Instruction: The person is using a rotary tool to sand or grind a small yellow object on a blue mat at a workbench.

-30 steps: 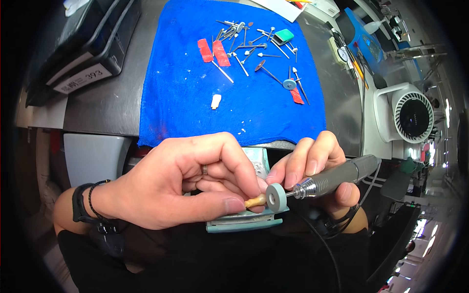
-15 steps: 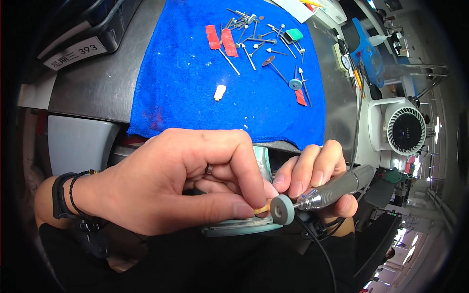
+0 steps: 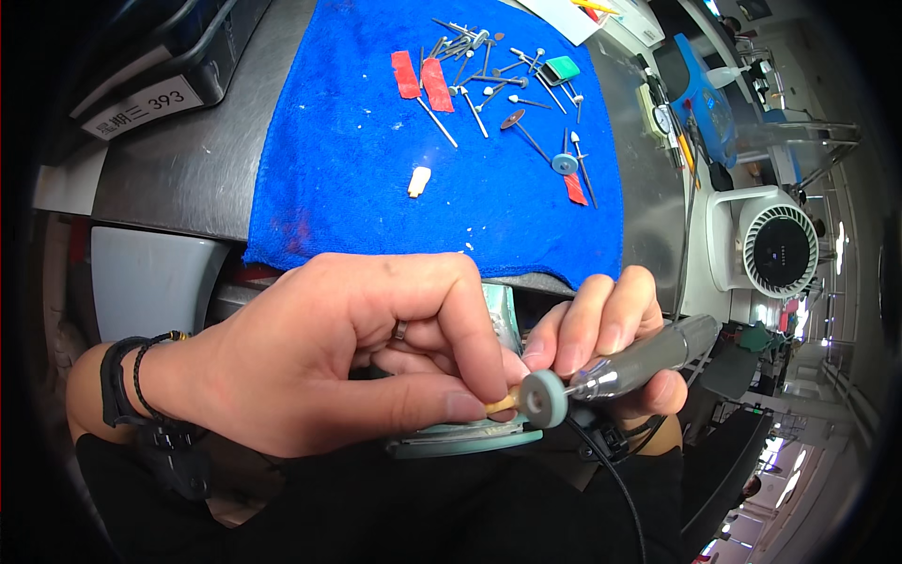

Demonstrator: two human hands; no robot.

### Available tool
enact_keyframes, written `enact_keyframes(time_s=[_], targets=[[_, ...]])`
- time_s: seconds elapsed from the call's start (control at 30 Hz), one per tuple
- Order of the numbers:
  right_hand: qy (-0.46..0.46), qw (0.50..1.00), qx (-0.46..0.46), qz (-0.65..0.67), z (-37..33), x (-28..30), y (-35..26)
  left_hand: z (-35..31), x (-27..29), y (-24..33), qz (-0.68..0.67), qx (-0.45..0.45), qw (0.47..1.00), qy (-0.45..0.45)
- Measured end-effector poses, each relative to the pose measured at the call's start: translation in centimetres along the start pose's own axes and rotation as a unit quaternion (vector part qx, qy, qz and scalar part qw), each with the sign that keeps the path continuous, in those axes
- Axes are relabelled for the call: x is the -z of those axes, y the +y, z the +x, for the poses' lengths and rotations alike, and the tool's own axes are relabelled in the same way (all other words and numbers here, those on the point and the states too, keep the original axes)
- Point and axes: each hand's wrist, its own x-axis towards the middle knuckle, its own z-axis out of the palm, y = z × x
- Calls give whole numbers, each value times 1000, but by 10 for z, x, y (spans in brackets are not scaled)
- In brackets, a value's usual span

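My left hand (image 3: pixel 376 352) pinches a small yellowish piece (image 3: pixel 505 403) between thumb and forefinger; most of it is hidden by the fingers. In my right hand (image 3: pixel 601 324) is a silver rotary handpiece (image 3: pixel 648 360), gripped like a pen, with a black cable hanging below. A pale green grinding wheel (image 3: pixel 542 399) on its shank sits right at the yellowish piece and seems to touch it. Beneath both hands a green-rimmed dish or tray (image 3: pixel 470 444) shows in part. Another small cream-coloured piece (image 3: pixel 418 181) lies on the blue towel (image 3: pixel 357 179).
Several burs and mounted wheels (image 3: pixel 489 75) are spread over the towel's far part, with red tape strips (image 3: pixel 437 85). Dark bins (image 3: pixel 178 66) stand at the far left on the metal bench (image 3: pixel 178 179). At the right are a white fan unit (image 3: pixel 780 246) and a blue container (image 3: pixel 705 103).
The grinding wheel and handpiece have shifted very slightly left and up against the yellowish piece. Both hands keep their hold; the view has drifted a little.
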Motion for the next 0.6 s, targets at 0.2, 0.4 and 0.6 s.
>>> enact_keyframes(time_s=[0.2,0.4,0.6], targets=[[-44,998,-2,-38,1,5,0,-1,1,0,-10,-9,1000,-5],[-15,1000,18,-12,6,0,-2,0,1,9,-1,15,1000,7],[46,996,28,-76,10,5,-13,7,19,17,346,-150,921,101]])
